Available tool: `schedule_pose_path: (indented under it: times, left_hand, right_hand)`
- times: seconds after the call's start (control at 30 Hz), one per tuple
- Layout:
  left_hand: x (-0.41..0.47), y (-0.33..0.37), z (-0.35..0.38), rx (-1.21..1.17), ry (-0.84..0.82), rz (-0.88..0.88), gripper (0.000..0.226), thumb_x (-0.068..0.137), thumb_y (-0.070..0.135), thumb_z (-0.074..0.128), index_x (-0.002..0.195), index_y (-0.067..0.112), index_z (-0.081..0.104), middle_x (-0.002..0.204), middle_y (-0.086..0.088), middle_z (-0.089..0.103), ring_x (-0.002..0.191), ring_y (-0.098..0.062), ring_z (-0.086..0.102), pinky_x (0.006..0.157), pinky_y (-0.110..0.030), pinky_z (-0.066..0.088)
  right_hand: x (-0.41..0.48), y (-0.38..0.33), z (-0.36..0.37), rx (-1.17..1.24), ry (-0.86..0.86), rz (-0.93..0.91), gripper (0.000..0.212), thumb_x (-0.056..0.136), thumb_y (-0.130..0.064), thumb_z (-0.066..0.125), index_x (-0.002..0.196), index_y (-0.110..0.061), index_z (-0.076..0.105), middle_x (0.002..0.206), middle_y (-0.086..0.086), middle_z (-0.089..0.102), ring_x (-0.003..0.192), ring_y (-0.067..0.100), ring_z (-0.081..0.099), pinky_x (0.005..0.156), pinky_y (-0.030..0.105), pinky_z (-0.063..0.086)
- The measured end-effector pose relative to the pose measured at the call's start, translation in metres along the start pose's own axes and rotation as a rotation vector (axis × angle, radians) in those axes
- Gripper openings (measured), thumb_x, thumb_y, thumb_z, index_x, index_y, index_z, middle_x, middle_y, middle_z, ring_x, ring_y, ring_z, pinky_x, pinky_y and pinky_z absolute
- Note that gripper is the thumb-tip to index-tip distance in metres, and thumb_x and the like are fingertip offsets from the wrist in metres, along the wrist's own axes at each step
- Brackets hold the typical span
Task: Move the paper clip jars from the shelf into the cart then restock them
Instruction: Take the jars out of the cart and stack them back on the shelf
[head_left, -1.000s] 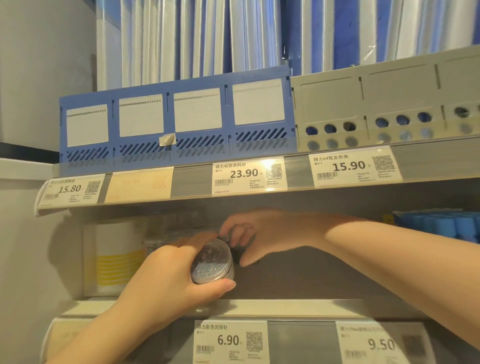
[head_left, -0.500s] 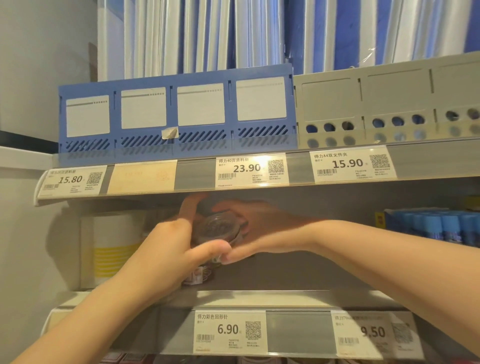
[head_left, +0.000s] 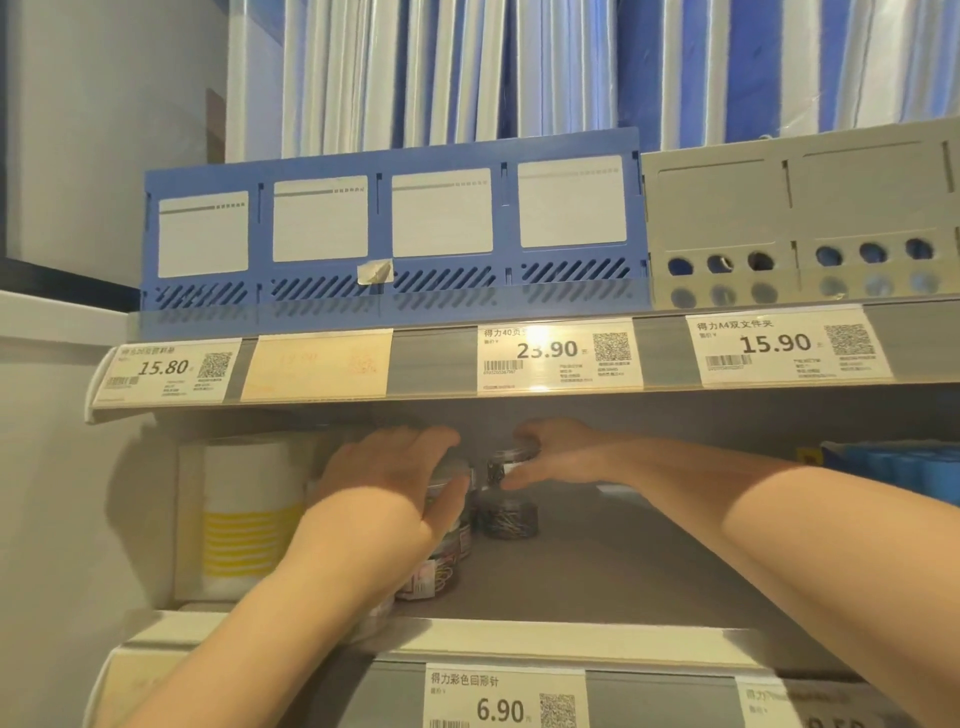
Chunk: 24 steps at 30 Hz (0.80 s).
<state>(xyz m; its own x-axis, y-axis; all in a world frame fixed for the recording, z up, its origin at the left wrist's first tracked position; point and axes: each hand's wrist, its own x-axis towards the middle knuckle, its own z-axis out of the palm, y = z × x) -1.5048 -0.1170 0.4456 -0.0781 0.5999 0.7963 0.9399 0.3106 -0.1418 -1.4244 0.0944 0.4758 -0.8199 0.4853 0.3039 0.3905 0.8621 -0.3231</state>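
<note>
Half a second ago both hands were together on one jar, high under the upper shelf. Now they have parted and come lower, each hand over its own pile.

Just right of the white and yellow box, the left hand lies over a paper clip jar. This jar is the top of a stack of jars near the front of the shelf. Its fingers curve over the lid and the thumb presses the near side, so we read it as a grip. The wrist is bent back and the forearm rises steeply from below.

Further right, the right hand grips a second jar by the rim, fingers above and thumb below. That jar sits on, or just above, a dark jar; we cannot tell if they touch. The right forearm comes in nearly level from the right.

We judge this to be the restocking step, with jars going back in piles. The cart is not in view. To do it well, we should set each jar flat and centred on the one below and release only when it rests. The two piles stand near each other, so we should lift each hand straight up and not sweep it sideways.
</note>
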Motion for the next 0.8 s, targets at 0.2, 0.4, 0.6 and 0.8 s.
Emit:
schedule_pose_path:
  times: [0.2, 0.4, 0.6, 0.8]
  left_hand:
    - [0.0, -0.006, 0.011, -0.13, -0.008, -0.068, 0.052, 0.083, 0.056, 0.025, 0.122, 0.032, 0.049, 0.118, 0.013, 0.057, 0.109, -0.01, 0.052, 0.088, -0.022, 0.037]
    - [-0.002, -0.007, 0.011, -0.205, -0.007, -0.07, 0.046, 0.081, 0.052, 0.03, 0.116, 0.032, 0.053, 0.109, 0.014, 0.06, 0.104, -0.007, 0.053, 0.085, -0.02, 0.037]
    - [-0.002, -0.006, 0.011, -0.262, 0.017, -0.091, 0.053, 0.072, 0.05, 0.031, 0.115, 0.03, 0.055, 0.107, 0.012, 0.064, 0.102, -0.009, 0.058, 0.088, -0.024, 0.042]
    - [-0.001, -0.005, 0.01, -0.239, 0.002, -0.083, 0.054, 0.073, 0.051, 0.028, 0.116, 0.032, 0.054, 0.108, 0.012, 0.064, 0.103, -0.006, 0.057, 0.085, -0.02, 0.04]
  right_hand:
    - [0.005, 0.013, 0.014, 0.145, -0.036, 0.041, 0.079, 0.08, -0.042, 0.069, 0.144, -0.015, 0.032, 0.145, -0.002, 0.038, 0.126, 0.015, 0.042, 0.097, 0.022, 0.037]
    - [0.006, 0.015, 0.023, 0.374, -0.044, 0.071, 0.077, 0.078, -0.033, 0.073, 0.142, -0.022, 0.033, 0.131, -0.004, 0.046, 0.113, 0.013, 0.051, 0.088, 0.023, 0.048]
    - [0.008, 0.015, 0.027, 0.421, -0.056, 0.091, 0.079, 0.078, -0.028, 0.074, 0.143, -0.024, 0.03, 0.135, -0.002, 0.043, 0.115, 0.015, 0.05, 0.087, 0.024, 0.047]
    - [0.011, 0.015, 0.03, 0.385, -0.028, 0.107, 0.084, 0.073, -0.022, 0.078, 0.142, -0.024, 0.031, 0.129, -0.002, 0.044, 0.113, 0.016, 0.05, 0.082, 0.025, 0.051]
